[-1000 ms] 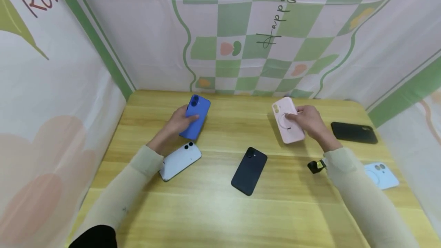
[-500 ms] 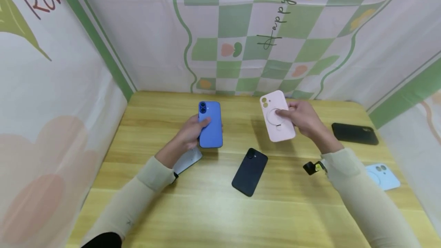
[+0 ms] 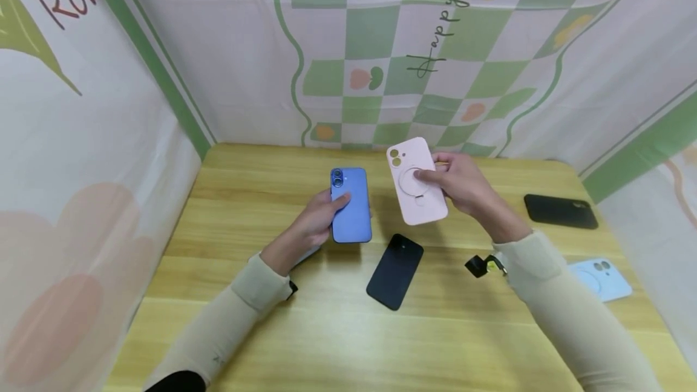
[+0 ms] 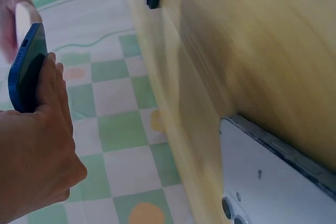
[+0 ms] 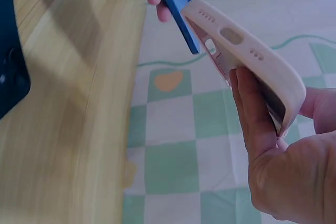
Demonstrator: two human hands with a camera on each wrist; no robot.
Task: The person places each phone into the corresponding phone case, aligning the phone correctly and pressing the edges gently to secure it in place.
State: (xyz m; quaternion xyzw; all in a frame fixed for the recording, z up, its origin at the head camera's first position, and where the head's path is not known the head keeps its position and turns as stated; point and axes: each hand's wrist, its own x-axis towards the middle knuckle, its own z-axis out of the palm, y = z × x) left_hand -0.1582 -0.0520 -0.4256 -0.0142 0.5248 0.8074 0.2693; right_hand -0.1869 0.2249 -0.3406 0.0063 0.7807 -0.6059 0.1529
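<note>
In the head view my left hand (image 3: 318,219) holds a blue phone (image 3: 352,213) above the table, thumb on its back and fingers beneath, camera end away from me. To its right, my right hand (image 3: 461,183) grips a pink phone case (image 3: 416,183) with a ring on its back, thumb over that ring. Seen in the right wrist view, the case (image 5: 247,45) is hollow, with fingers (image 5: 252,103) on its inner side. Phone and case are apart, side by side. A white phone (image 4: 268,171) lies under my left wrist, mostly hidden in the head view.
A black phone (image 3: 394,272) lies on the wooden table (image 3: 348,343) between my forearms. At the right are a black case (image 3: 561,210) and a light blue case (image 3: 604,280), partly behind my right sleeve. A patterned curtain (image 3: 376,35) hangs at the table's back edge.
My left hand has carried the blue phone right and slightly nearer, turning it straighter. My right hand has brought the pink case left, towards the phone. The things on the table stay put.
</note>
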